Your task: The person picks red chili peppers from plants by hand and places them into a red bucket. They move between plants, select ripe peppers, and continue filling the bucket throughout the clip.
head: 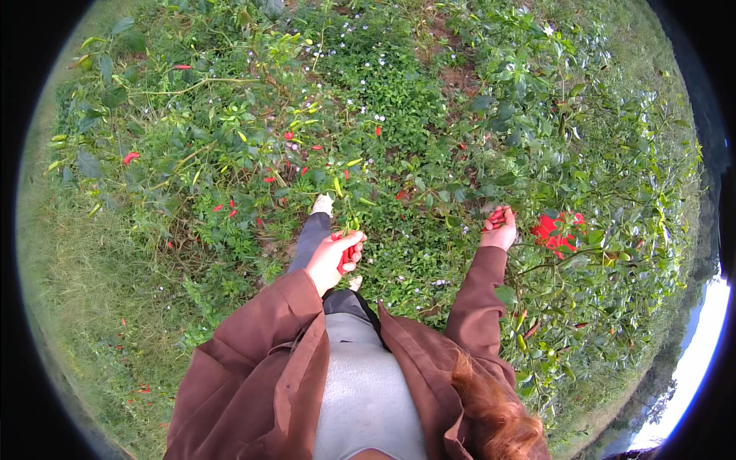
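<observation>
My left hand point(330, 261) is curled around several red chili peppers point(346, 260) in front of my body. Its thumb and fingertips meet beside a chili plant's small green peppers point(353, 223); whether they pinch a stem I cannot tell. Farther right, my right hand point(500, 231) also holds several red chilies point(495, 218), fingers bent over them. Just right of that hand, a bright red object point(556, 233) shows through leaves, mostly hidden, its kind unclear. Ahead of my left hand, green chilies point(337, 186) and a red chili point(400, 195) hang among the foliage.
Chili plants point(586, 167) stand densely on the right, with more branches point(201, 86) at the upper left. Low weeds with small pale flowers point(379, 118) cover the middle ground. My shoe point(323, 204) is among the plants. Bare soil point(457, 80) shows farther ahead.
</observation>
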